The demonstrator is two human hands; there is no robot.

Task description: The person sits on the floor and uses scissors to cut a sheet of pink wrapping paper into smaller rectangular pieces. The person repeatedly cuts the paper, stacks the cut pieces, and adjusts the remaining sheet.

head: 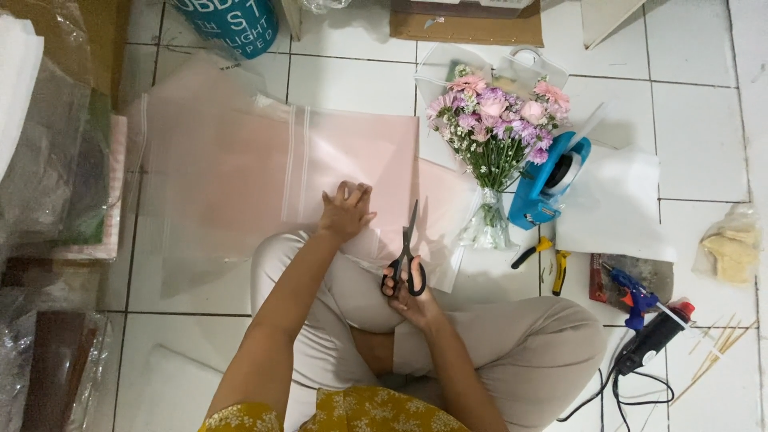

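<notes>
Landmark is the big pale pink wrapping sheet (352,160) with a frosted translucent sheet over it, flat on the white tiled floor (696,136) in front of your crossed legs. To its right stands the bouquet of pink and purple flowers (496,120) with green stems in a clear wrap. Just right of the bouquet: blue tape dispenser (548,180), resting on a white paper sheet (616,216). Below that, right of the pink sheet's near edge: black heat gun (652,340), blue glue gun (632,292), yellow-handled pliers (552,260). Your left hand (346,212) presses flat on the sheet's near edge, fingers spread, gripping nothing. Your right hand (408,292) has its fingers through the loops of the black-handled scissors (406,252), blades nearly closed, tips pointing up over the sheet's near-right edge.
</notes>
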